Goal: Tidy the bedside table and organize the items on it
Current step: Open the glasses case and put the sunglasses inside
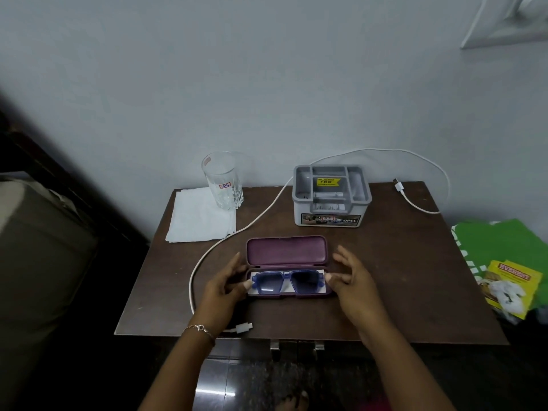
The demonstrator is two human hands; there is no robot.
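Note:
An open purple glasses case (287,250) lies near the front middle of the dark wooden bedside table (400,277), its lid tipped back. Blue sunglasses (287,281) lie folded in its lower half on a white cloth. My left hand (224,287) is at the case's left end, thumb touching the frame's left corner, fingers stretched up beside the lid. My right hand (354,284) mirrors it at the right end, thumb on the frame's right corner, fingers spread and loose.
A clear drinking glass (222,180) stands on a white folded napkin (198,218) at the back left. A grey plastic organizer (330,197) sits back middle. A white charging cable (261,216) loops across the table. A green bag (498,241) and yellow packet (510,287) lie right; a bed (35,247) is left.

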